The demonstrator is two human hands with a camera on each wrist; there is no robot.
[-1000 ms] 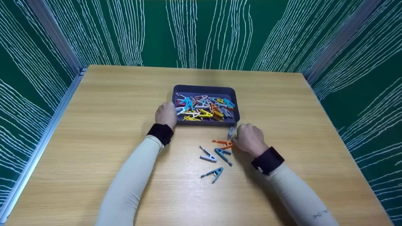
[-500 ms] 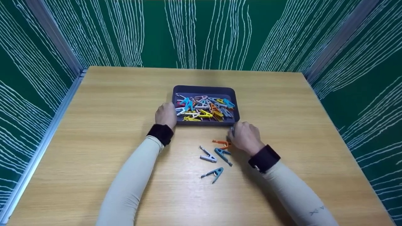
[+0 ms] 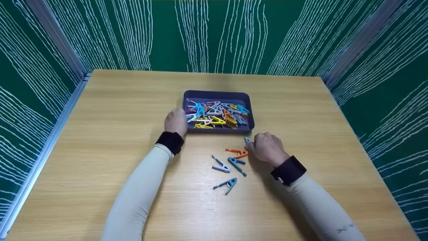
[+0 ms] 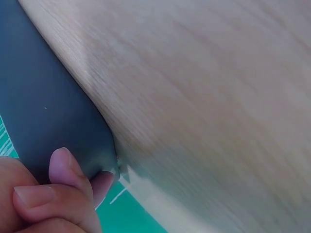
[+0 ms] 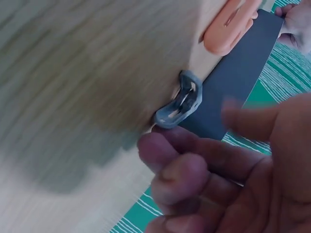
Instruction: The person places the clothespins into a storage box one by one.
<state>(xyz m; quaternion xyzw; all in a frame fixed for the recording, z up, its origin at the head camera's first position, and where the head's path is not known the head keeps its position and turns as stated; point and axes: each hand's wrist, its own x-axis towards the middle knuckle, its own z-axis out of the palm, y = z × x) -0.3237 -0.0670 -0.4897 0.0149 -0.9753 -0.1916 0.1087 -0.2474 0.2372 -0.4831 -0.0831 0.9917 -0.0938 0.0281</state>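
A dark grey tray (image 3: 219, 131) holds a heap of colourful clothespins (image 3: 217, 115). My left hand (image 3: 176, 122) grips the tray's left side; in the left wrist view its fingers (image 4: 68, 167) curl at the tray's corner. Just below the tray's near right corner is a blue-grey clothespin (image 5: 182, 102). My right hand (image 3: 268, 149) is beside it. In the right wrist view the bent fingers (image 5: 180, 179) come up against or very near its end, with the thumb (image 5: 250, 121) held apart, so nothing is pinched. An orange clothespin (image 3: 238, 153) lies just left of this hand.
Nearer on the wooden table (image 3: 133, 97) lie a white clothespin (image 3: 221, 165), a teal clothespin (image 3: 236, 166) and another teal clothespin (image 3: 226, 184). Green walls (image 3: 167, 36) with white streaks stand behind the table and at both sides.
My right hand moved up-left over the blue-grey clothespin, then drew back down-right. That clothespin now shows again, turned differently. The left hand keeps its grip on the tray.
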